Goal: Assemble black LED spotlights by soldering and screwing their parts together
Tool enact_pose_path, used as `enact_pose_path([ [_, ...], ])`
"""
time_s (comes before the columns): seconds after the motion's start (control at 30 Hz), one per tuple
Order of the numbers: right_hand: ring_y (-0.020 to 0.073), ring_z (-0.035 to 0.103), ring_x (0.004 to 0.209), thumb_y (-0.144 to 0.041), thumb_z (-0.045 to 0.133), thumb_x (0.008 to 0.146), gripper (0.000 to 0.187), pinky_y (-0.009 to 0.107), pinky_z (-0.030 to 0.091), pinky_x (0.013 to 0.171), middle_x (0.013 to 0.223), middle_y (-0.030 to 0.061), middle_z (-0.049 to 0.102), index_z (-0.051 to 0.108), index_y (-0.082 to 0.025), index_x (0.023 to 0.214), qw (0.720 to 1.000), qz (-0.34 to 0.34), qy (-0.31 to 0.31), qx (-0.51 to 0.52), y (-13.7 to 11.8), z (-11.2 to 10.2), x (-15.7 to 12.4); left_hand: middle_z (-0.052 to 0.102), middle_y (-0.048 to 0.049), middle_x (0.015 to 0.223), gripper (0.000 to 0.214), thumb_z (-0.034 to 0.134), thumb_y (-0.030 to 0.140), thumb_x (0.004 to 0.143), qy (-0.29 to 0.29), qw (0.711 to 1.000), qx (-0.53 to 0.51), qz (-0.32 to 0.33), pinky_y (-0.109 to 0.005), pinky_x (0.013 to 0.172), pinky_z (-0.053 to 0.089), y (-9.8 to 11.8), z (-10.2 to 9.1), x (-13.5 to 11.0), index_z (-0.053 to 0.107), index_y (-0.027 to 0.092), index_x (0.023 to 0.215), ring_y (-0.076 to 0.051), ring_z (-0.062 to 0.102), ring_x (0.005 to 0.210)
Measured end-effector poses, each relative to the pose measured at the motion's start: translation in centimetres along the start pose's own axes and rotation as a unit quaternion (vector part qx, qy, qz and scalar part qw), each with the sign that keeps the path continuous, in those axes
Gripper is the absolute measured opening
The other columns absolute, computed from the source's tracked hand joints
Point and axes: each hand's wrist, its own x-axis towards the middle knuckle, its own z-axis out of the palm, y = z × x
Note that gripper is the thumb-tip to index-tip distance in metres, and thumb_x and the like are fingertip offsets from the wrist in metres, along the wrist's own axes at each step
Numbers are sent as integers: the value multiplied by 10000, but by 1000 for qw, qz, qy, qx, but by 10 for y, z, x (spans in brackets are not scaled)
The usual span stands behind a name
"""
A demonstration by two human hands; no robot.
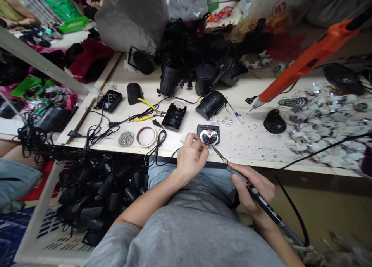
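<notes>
My right hand (252, 190) grips a black soldering iron (263, 202) like a pen, its metal tip pointing up-left toward a small black square part with a round silvery face (208, 135) at the bench's front edge. My left hand (190, 155) is closed in a pinch just left of that part, fingertips near the iron's tip; what it pinches is too small to make out. The iron's black cord runs off to the lower right.
On the pale workbench (252, 143) lie yellow-handled pliers (145, 111), a tape roll (146, 136), a dish of small screws (125, 138), black lamp housings (210, 103), clear lenses (222, 121), white parts at right (325, 135). An orange electric screwdriver (308, 59) hangs above. A crate of black housings (95, 201) sits lower left.
</notes>
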Motion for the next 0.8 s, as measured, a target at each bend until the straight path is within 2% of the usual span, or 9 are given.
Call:
enact_pose_path([
  [0.2,174,736,752,-154,609,915,232,280,608,666,913,30,773,719,-237,1102,999,40,-2,-8,-7,-7,3,577,-52,1052,156,585,295,937,-11,999,-19,25,-255,625,479,-3,-9,-7,693,193,890,-132,599,757],
  [0.4,163,725,727,-161,608,917,227,274,603,656,908,26,767,716,-232,1103,999,41,-8,-1,-5,-7,1,580,-27,1054,137,640,245,867,-26,999,-31,-18,-272,633,480,0,-9,0,668,179,750,-75,544,606],
  [0.57,172,739,810,-139,622,907,257,277,611,710,947,27,773,712,-240,1125,1000,24,-4,12,1,-1,0,580,-18,1020,143,655,229,834,-43,998,-33,-45,-275,629,466,3,-7,7,652,180,701,-81,546,609],
  [0.8,153,734,788,-141,627,904,257,254,608,720,946,21,774,722,-236,1123,999,26,2,32,2,2,4,594,-2,941,127,651,226,844,-47,997,-36,-48,-277,643,453,2,-4,10,656,185,724,-98,561,644],
])
